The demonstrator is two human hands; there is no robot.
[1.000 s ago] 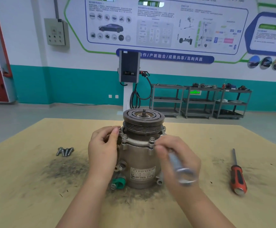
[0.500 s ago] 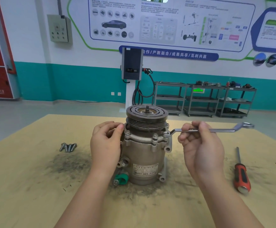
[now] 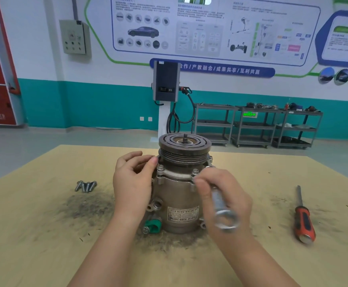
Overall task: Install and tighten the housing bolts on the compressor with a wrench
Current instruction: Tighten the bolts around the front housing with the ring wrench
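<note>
The grey-brown cast-metal compressor [image 3: 180,195], a squat cylinder with a grooved pulley on top and a printed label on its side, is stood upright near the middle of the pale particle-board worktop [image 3: 44,245], so that its flange bolts are presented from above. It is steadied by the left hand [image 3: 132,183], whose fingers are curled against the upper housing beside the pulley; whether anything small is pinched there cannot be told. The polished steel ring wrench [image 3: 222,210] is gripped by the right hand [image 3: 223,195], its near ring end blurred and aimed toward the viewer; the far end is hidden behind the fingers close to a bright hex-headed flange bolt [image 3: 195,172], probably so that this bolt can be turned. Four loose zinc-coloured bolts [image 3: 85,186] are laid together to the left, well apart from the compressor, presumably awaiting installation. A red-and-black-handled screwdriver [image 3: 303,218] is left lying at the right. Dark gritty dust is spread over the worktop around the compressor's base.
</note>
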